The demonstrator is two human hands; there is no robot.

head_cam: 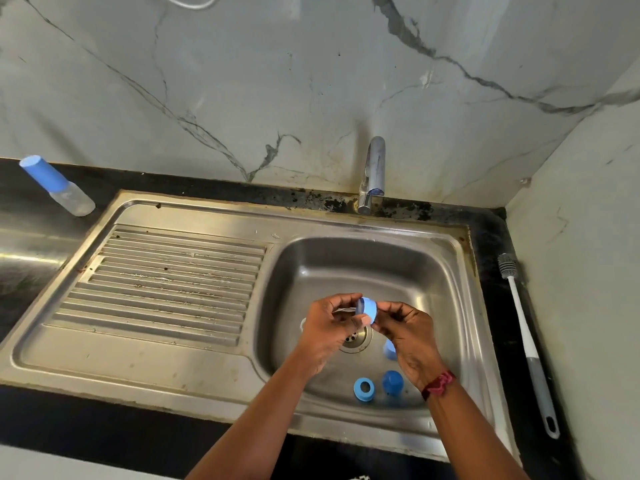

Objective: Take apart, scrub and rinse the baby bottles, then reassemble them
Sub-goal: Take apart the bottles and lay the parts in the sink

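Left hand [325, 329] and right hand [407, 329] pinch one blue piece [367, 309]; three blue parts [363, 388] lie in one sink [363, 258]

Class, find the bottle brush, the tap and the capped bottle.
bottle brush [525, 334]: head view, white handle.
tap [373, 174]: head view, upright spout.
capped bottle [48, 175]: head view, blue cap.
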